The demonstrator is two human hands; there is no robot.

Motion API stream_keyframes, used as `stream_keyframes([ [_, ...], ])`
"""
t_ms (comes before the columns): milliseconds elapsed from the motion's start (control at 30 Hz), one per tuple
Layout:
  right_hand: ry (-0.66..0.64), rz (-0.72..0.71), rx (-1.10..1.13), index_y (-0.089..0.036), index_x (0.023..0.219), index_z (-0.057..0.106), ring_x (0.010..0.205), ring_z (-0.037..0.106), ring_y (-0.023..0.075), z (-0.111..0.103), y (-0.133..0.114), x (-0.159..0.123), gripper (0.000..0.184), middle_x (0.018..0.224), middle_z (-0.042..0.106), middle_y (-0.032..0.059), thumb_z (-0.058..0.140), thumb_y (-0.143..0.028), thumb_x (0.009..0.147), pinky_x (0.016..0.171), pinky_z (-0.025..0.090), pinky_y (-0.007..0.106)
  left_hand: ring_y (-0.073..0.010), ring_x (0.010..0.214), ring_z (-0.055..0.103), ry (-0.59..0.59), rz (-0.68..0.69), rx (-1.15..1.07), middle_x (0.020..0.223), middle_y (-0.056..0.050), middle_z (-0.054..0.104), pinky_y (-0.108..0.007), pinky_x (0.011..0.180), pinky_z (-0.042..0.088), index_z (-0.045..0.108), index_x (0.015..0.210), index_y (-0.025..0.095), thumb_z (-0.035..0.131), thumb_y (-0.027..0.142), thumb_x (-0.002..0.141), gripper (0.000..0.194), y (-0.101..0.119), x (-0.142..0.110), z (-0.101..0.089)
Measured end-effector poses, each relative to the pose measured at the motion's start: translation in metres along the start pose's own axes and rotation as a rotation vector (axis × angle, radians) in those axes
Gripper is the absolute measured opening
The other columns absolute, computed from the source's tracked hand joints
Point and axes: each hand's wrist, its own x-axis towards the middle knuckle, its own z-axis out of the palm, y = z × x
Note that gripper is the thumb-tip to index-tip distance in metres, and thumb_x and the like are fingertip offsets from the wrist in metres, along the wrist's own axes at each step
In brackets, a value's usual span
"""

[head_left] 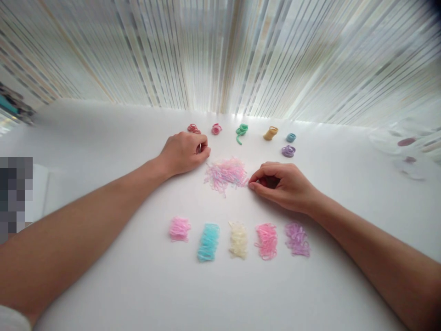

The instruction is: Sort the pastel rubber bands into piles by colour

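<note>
A loose mixed pile of small pastel rubber bands lies mid-table, mostly pink with some lilac and blue. My left hand rests at its upper left, thumb and fingertips closed together; anything between them is too small to make out. At the pile's right edge my right hand pinches with thumb and forefinger, its fingertips touching the outermost bands. Nearer me, a row holds sorted bundles: light pink, turquoise, cream, bright pink and purple.
Along the back are coiled bands: red, pink, green, yellow, blue and purple. A striped string curtain hangs behind the white table. Clear round-petalled shapes stand at right.
</note>
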Motion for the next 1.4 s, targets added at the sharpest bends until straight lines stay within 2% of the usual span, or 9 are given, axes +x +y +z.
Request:
stream_keyframes([
  [133,-0.001,0.041,0.071,-0.019,0.084,0.083,0.059,0.054,0.0136,0.0007,0.0028,-0.0011,0.011,0.070,0.068,0.0028,0.079,-0.029,0.088,0.053,0.041,0.028,-0.0271,0.084,0.072,-0.007,-0.001,-0.002,0.089,-0.008,0.080,-0.037,0.074,0.045,0.074,0.087,0.020,0.057,0.035,0.094,0.023,0.0010,-0.0001,0.0003],
  [333,-0.027,0.192,0.274,-0.016,0.084,0.082,0.059,0.050,0.0124,-0.0003,0.0026,-0.0001,0.017,0.065,0.065,0.0016,0.083,-0.033,0.083,0.053,0.037,0.027,-0.0261,0.083,0.071,-0.004,-0.009,0.027,0.087,-0.007,0.078,-0.035,0.075,0.044,0.073,0.086,0.022,0.056,0.039,0.094,0.025,-0.0010,0.0015,-0.0002],
  [467,-0.013,0.211,0.341,-0.015,0.083,0.080,0.060,0.048,0.0111,-0.0019,0.0003,0.0027,0.018,0.064,0.061,-0.0003,0.082,-0.033,0.081,0.054,0.036,0.027,-0.0270,0.085,0.071,-0.022,-0.024,0.056,0.085,-0.007,0.075,-0.035,0.079,0.044,0.073,0.087,0.022,0.054,0.043,0.093,0.029,-0.0051,0.0040,0.0012],
  [933,-0.038,0.216,0.311,-0.016,0.082,0.081,0.058,0.047,0.0109,-0.0023,0.0008,0.0020,0.018,0.063,0.061,-0.0005,0.082,-0.033,0.080,0.053,0.037,0.026,-0.0227,0.077,0.066,-0.018,-0.034,0.055,0.082,-0.005,0.074,-0.033,0.070,0.035,0.064,0.080,0.023,0.054,0.041,0.095,0.025,0.0002,0.0015,-0.0036],
  [1400,-0.036,0.218,0.291,-0.016,0.080,0.081,0.058,0.050,0.0112,-0.0050,-0.0002,0.0006,0.016,0.063,0.063,0.0002,0.084,-0.031,0.080,0.053,0.039,0.025,-0.0240,0.080,0.068,-0.002,-0.020,0.014,0.083,-0.006,0.076,-0.033,0.069,0.039,0.067,0.080,0.023,0.057,0.042,0.093,0.024,-0.0019,0.0013,-0.0016],
])
